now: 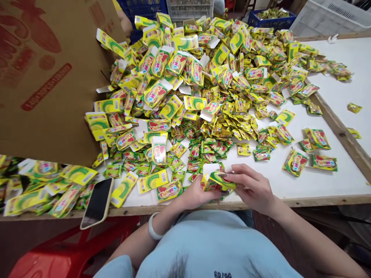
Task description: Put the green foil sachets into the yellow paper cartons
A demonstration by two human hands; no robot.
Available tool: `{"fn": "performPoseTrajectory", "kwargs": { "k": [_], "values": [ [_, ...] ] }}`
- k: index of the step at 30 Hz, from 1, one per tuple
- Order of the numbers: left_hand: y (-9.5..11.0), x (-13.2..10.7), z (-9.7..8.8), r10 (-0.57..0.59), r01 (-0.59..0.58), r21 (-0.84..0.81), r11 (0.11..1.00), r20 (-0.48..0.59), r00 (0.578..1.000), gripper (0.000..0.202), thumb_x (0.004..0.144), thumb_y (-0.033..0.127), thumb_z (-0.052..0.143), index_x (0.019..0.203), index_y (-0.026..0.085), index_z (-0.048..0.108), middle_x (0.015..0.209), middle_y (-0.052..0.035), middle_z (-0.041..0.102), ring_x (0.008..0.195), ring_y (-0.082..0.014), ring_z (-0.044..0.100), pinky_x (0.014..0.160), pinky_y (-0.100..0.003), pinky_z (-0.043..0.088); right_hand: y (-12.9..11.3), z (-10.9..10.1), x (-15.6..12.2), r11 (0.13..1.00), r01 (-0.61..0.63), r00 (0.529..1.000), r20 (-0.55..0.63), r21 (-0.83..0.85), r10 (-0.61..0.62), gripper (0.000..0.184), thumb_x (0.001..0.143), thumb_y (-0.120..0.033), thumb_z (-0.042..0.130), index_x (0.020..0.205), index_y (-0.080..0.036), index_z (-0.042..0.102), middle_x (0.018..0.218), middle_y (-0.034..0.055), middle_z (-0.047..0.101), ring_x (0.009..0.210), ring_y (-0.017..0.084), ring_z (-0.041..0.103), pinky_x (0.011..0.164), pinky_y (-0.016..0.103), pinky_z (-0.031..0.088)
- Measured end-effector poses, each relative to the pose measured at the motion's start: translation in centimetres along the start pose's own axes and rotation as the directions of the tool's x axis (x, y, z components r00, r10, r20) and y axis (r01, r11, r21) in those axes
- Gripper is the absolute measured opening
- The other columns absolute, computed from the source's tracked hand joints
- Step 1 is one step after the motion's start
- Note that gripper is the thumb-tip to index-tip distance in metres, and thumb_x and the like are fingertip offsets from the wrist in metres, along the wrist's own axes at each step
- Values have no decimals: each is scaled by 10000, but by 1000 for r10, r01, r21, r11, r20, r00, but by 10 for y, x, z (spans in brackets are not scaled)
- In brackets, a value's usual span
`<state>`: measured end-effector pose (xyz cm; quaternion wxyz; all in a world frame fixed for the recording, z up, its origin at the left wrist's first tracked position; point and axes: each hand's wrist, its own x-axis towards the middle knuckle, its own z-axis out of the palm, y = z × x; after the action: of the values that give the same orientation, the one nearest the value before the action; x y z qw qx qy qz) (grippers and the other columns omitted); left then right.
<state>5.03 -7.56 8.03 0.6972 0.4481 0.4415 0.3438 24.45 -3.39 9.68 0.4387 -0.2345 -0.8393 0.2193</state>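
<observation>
Near the front edge of the table, my left hand (pixel 194 196) is closed around a small yellow candy box (pixel 205 180) with its white flap raised. My right hand (pixel 256 190) pinches a green candy packet (pixel 220 178) right at the box's mouth; whether part of it is inside I cannot tell. Just beyond my hands lie loose green packets (pixel 210 148) and yellow packets (pixel 236 121). Behind them rises a large heap of yellow boxes (pixel 159 61), many with flaps up. My fingertips partly hide the held box and packet.
A large cardboard carton (pixel 58 85) stands at the left. A phone (pixel 97 202) overhangs the table's front edge above a red stool (pixel 55 258). Several packets (pixel 295 162) lie at the right, near a wooden strip (pixel 339 127). Crates (pixel 189 7) stand behind.
</observation>
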Motion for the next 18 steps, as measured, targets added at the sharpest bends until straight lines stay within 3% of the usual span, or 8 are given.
{"fn": "performPoseTrajectory", "kwargs": {
  "k": [5,8,11,15,18],
  "values": [
    [-8,4,6,66,-61,121,991,-35,997,397,718,343,782,1034,143,650,949,-60,705,850,-197,632,803,-310,520,3,11,-23,993,71,996,-40,-94,-75,425,869,24,507,1216,-200,604,1140,145,670,1069,191,676,832,300,617],
    [-19,9,5,161,-147,284,947,-27,987,382,741,264,736,1093,155,637,1017,-71,714,882,-209,644,826,-325,524,-2,16,-30,993,86,996,-23,-81,-88,456,878,23,490,1268,-191,589,1163,159,674,1097,189,675,831,285,615],
    [-26,12,6,234,-222,379,898,15,972,254,762,183,677,1013,149,659,970,-73,720,874,-210,648,877,-342,518,-10,17,-31,996,88,995,-38,-6,-88,438,883,14,491,1263,-176,598,1122,160,696,1085,189,685,836,274,609],
    [-25,9,10,221,-216,230,949,2,975,229,772,218,673,990,149,676,986,-77,734,884,-208,661,866,-332,533,-9,13,-25,980,-71,994,-72,188,86,388,896,-21,507,1195,-235,631,1035,103,728,976,182,715,796,282,611],
    [-24,5,13,141,-140,89,986,-8,990,330,777,300,699,1066,145,662,1032,-85,740,899,-210,675,859,-333,542,0,3,-20,916,-243,968,20,319,250,331,892,-57,568,1138,-260,656,981,68,733,924,181,716,737,270,605]
  ]
}}
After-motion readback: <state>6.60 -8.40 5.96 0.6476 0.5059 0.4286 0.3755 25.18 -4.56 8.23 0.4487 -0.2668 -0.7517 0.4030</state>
